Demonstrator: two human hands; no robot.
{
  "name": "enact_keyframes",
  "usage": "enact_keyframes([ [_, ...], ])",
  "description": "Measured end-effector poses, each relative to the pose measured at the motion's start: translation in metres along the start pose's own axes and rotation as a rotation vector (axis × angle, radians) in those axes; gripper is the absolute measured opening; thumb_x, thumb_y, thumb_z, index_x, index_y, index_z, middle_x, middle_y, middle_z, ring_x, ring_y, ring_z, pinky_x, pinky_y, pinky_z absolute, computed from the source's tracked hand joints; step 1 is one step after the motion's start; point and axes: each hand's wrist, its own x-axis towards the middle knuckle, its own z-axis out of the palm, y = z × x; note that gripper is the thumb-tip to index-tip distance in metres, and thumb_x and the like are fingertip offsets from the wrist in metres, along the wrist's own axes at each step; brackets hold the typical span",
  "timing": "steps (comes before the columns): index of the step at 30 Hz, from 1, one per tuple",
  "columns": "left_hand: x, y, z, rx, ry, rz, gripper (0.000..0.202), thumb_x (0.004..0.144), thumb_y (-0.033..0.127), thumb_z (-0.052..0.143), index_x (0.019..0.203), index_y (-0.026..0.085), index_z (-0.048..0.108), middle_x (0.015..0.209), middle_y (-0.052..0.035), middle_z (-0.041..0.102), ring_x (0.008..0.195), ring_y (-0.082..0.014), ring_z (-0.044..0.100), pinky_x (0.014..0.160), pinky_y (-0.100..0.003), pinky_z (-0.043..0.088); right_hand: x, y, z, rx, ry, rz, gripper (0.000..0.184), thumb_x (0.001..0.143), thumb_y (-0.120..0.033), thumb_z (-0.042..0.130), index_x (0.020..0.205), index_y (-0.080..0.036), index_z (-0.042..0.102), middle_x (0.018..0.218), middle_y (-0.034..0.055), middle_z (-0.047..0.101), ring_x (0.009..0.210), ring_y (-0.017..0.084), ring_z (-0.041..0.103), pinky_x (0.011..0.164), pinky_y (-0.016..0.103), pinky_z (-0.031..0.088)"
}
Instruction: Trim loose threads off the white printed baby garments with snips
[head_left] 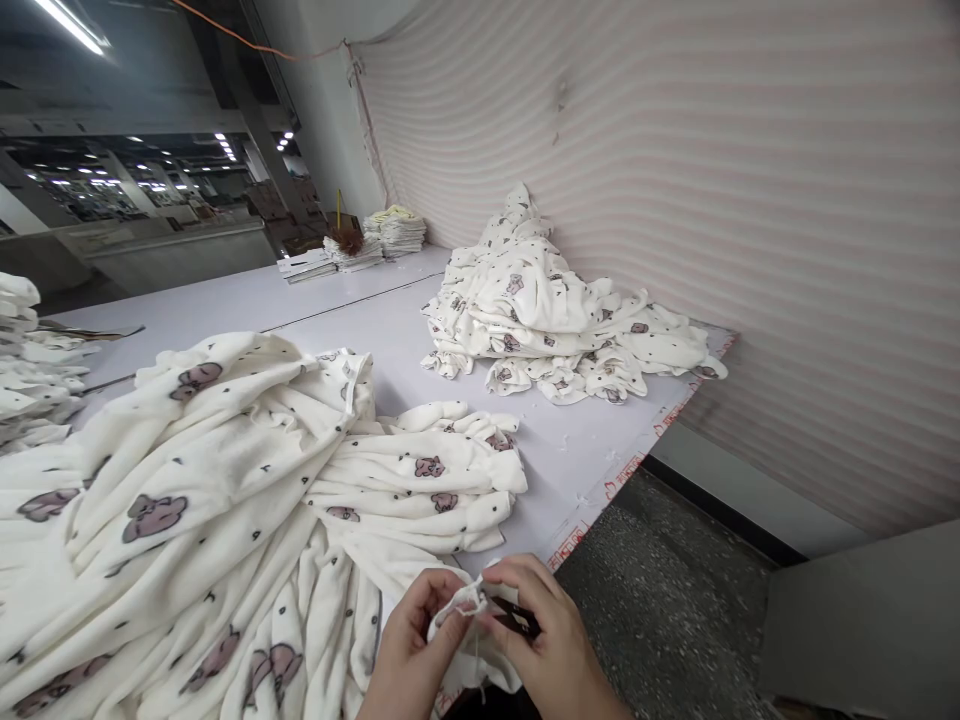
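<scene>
A big white fleece garment (225, 500) printed with mauve animals lies bunched over the near left of the white table (360, 310). At the bottom edge my left hand (411, 650) pinches a white corner of that fabric (459, 605), fingers closed on it. My right hand (544, 640) is closed around a small dark tool (517, 620) pressed against the same corner; only part of the tool shows. Both hands hang just past the table's near edge.
A second heap of the same printed garments (555, 320) sits at the table's far right beside the striped pink wall (712, 180). More folded stacks (394, 232) lie at the back, another pile (30, 370) at the left. Grey floor (675, 600) is to the right.
</scene>
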Motion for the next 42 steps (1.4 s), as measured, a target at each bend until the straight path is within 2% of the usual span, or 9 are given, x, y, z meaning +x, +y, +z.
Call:
enact_keyframes([
  [5,-0.001,0.007,-0.003,-0.011,-0.102,-0.029,0.034,0.078,0.044,0.069,0.102,0.020,0.064,0.089,-0.0027,0.069,0.091,-0.0209,0.060,0.082,-0.029,0.045,0.009,0.003,0.018,-0.102,0.029,0.033,0.015,0.090,-0.020,0.045,0.087,-0.019,0.059,0.071,0.0009,0.065,0.065,0.016,0.062,0.062,0.023,0.044],
  [7,0.000,0.008,-0.006,0.055,-0.138,-0.020,0.030,0.079,0.044,0.067,0.095,0.019,0.067,0.088,-0.0033,0.069,0.093,-0.0222,0.060,0.086,-0.030,0.044,0.013,0.002,0.022,-0.091,0.036,0.081,0.018,0.093,-0.026,0.043,0.083,-0.019,0.056,0.067,0.0004,0.062,0.061,0.016,0.060,0.058,0.023,0.043],
  [15,0.009,-0.005,-0.011,-0.213,-0.047,-0.149,0.032,0.074,0.047,0.072,0.083,0.018,0.065,0.076,0.0004,0.065,0.069,-0.0146,0.056,0.067,-0.026,0.044,0.014,-0.007,0.000,0.029,-0.076,0.206,0.020,0.085,-0.031,0.058,0.097,-0.019,0.069,0.093,0.0071,0.072,0.089,0.024,0.066,0.080,0.031,0.049],
  [27,0.018,0.002,-0.005,-0.110,-0.075,-0.149,0.032,0.070,0.046,0.075,0.077,0.016,0.066,0.072,0.0005,0.062,0.072,-0.0152,0.054,0.066,-0.024,0.041,0.025,0.006,0.001,0.101,-0.095,0.295,0.023,0.084,-0.033,0.060,0.081,-0.016,0.075,0.076,0.0061,0.074,0.074,0.023,0.067,0.066,0.028,0.050],
  [30,0.022,0.002,-0.004,-0.122,-0.088,-0.164,0.032,0.071,0.047,0.073,0.082,0.018,0.066,0.073,0.0000,0.064,0.070,-0.0158,0.056,0.066,-0.026,0.043,0.023,0.012,0.005,0.222,-0.048,0.328,0.026,0.085,-0.037,0.060,0.089,-0.015,0.073,0.083,0.0072,0.073,0.079,0.023,0.067,0.069,0.029,0.050],
  [33,0.023,0.001,0.000,-0.062,-0.125,-0.073,0.028,0.075,0.045,0.070,0.081,0.018,0.067,0.075,-0.0018,0.066,0.076,-0.0192,0.060,0.075,-0.030,0.045,0.023,0.016,0.009,0.249,-0.042,0.265,0.029,0.082,-0.036,0.064,0.104,-0.017,0.067,0.089,0.0053,0.071,0.083,0.021,0.065,0.073,0.028,0.050],
  [36,0.022,0.003,-0.002,0.115,-0.042,0.118,0.026,0.078,0.045,0.067,0.076,0.019,0.065,0.087,-0.0060,0.067,0.091,-0.0239,0.059,0.083,-0.033,0.045,0.034,0.025,0.005,0.132,-0.036,0.190,0.022,0.089,-0.036,0.054,0.090,-0.018,0.066,0.078,0.0029,0.065,0.074,0.019,0.062,0.066,0.026,0.047],
  [39,0.022,0.009,-0.014,-0.066,-0.015,0.076,0.029,0.081,0.050,0.060,0.076,0.021,0.055,0.068,-0.0012,0.061,0.067,-0.0184,0.057,0.063,-0.028,0.046,0.055,0.042,-0.007,0.007,0.070,0.172,0.022,0.084,-0.030,0.057,0.102,-0.022,0.067,0.095,0.0056,0.062,0.083,0.021,0.058,0.071,0.029,0.044],
  [42,0.025,0.020,-0.028,-0.083,-0.066,-0.090,0.030,0.084,0.050,0.056,0.075,0.022,0.050,0.045,0.0105,0.034,0.039,-0.0081,0.031,0.044,-0.019,0.030,0.073,0.054,-0.016,0.070,0.097,0.215,0.020,0.076,-0.030,0.065,0.095,-0.023,0.069,0.107,0.0063,0.058,0.086,0.022,0.055,0.073,0.030,0.043],
])
